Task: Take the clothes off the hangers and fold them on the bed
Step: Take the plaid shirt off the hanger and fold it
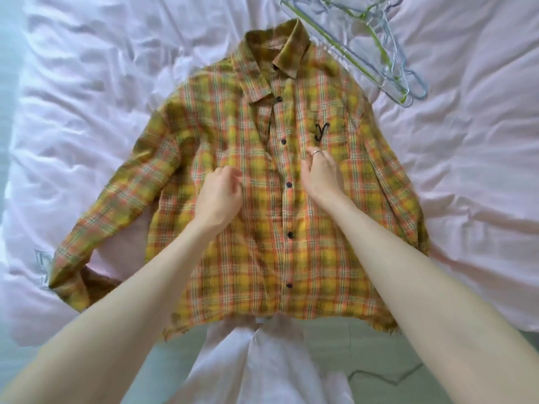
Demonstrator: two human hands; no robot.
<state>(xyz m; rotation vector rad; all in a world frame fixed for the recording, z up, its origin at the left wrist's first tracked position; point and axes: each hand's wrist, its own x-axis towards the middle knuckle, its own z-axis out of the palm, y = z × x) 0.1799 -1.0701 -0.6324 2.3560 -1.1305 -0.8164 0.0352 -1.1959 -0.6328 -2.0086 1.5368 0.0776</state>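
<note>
A yellow and orange plaid shirt (315, 258) lies flat and front up on the bed (472, 158), collar at the far end, dark buttons down the middle, its left sleeve stretched out toward the near left. My left hand (220, 195) hovers over the shirt's chest left of the button line, fingers loosely curled with nothing in them. My right hand (322, 173), a ring on one finger, rests on the chest just right of the buttons, below the pocket with a black letter; its fingers are curled and whether they pinch the cloth is unclear.
Several empty wire hangers (376, 51), green and pale blue, lie in a heap at the far right beside the collar. The bed cover is pale pink and wrinkled. White cloth (262, 368) hangs below the shirt's hem at the near edge, with the floor (364, 357) beyond it.
</note>
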